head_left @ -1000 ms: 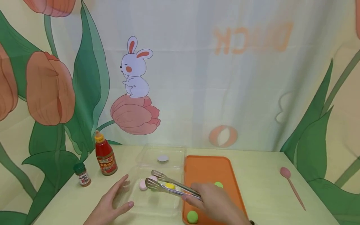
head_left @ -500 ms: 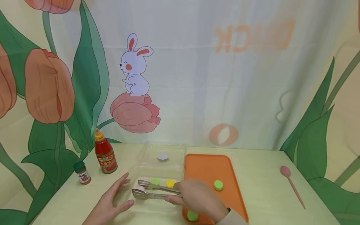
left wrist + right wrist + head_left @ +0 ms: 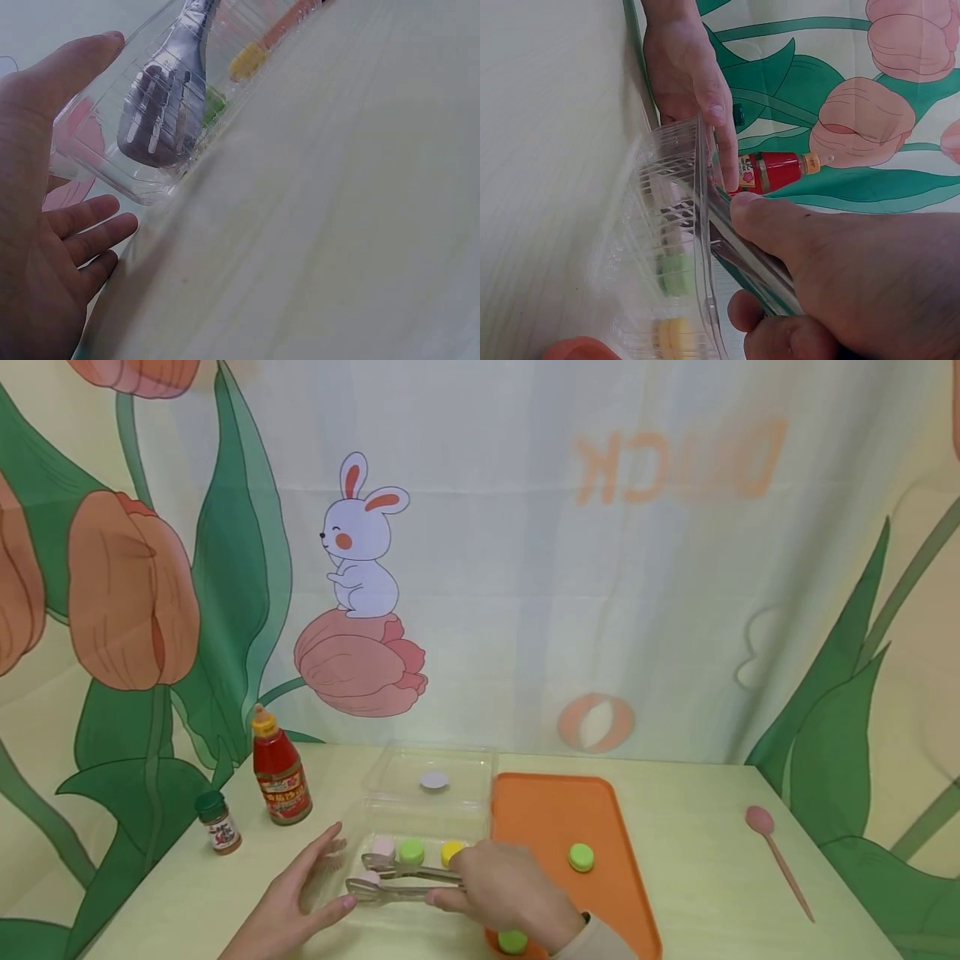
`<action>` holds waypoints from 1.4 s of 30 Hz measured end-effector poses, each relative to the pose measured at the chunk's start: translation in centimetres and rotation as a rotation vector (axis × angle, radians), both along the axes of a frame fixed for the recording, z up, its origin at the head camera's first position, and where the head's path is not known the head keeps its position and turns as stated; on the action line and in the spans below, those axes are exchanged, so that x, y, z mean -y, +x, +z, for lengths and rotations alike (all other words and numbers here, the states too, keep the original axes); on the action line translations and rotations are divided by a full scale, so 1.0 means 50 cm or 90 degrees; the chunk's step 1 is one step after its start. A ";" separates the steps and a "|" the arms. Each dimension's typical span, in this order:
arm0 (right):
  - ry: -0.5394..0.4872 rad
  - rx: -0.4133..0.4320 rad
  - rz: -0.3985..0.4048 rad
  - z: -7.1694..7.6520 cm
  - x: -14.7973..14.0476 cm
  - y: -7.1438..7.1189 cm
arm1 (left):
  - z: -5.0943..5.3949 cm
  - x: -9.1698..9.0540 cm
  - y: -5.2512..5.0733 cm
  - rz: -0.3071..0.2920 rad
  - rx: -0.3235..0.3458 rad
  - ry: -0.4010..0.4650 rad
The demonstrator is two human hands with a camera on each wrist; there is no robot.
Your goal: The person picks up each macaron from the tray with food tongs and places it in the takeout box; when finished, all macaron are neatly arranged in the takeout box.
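Note:
In the head view my right hand (image 3: pixel 517 889) grips metal tongs (image 3: pixel 420 893) over the near part of a clear plastic clamshell box (image 3: pixel 427 914). The slotted tong tips stand apart around a pink macaron (image 3: pixel 369 878) at the box's front left; whether they squeeze it is unclear. Behind it sit another pink macaron (image 3: pixel 383 845), a green macaron (image 3: pixel 411 851) and a yellow macaron (image 3: pixel 452 852). My left hand (image 3: pixel 288 897) stays at the box's left side with thumb and fingers spread. In the left wrist view, its thumb (image 3: pixel 82 64) lies along the box's rim.
An orange tray (image 3: pixel 555 810) right of the box bears a green macaron (image 3: pixel 581 857) and another green macaron (image 3: pixel 513 941). Back left stand a red sauce bottle (image 3: pixel 281 772) and a green-capped spice jar (image 3: pixel 218 823). A pink spoon (image 3: pixel 776 852) lies far right. The box's lid (image 3: pixel 465 768) is folded back.
My right hand has moved left and toward me with the tongs, bringing a pink macaron to the box's front left. The left hand has hardly moved.

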State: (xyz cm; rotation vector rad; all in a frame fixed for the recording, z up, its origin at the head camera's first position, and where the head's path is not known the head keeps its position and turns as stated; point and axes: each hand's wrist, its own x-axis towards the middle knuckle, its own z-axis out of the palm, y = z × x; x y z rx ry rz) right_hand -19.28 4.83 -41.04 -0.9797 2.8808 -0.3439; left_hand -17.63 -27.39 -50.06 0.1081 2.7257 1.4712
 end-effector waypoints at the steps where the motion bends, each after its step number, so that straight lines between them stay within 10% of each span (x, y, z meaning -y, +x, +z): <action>1: 0.000 0.000 -0.002 0.000 0.001 0.000 | 0.001 0.000 0.000 0.000 0.000 0.001; 15: -0.040 0.019 -0.020 0.008 -0.011 0.004 | 0.004 -0.001 0.005 -0.003 -0.004 0.003; 42: -0.374 0.098 -0.158 0.010 -0.188 -0.017 | 0.001 -0.001 0.004 -0.002 -0.011 0.006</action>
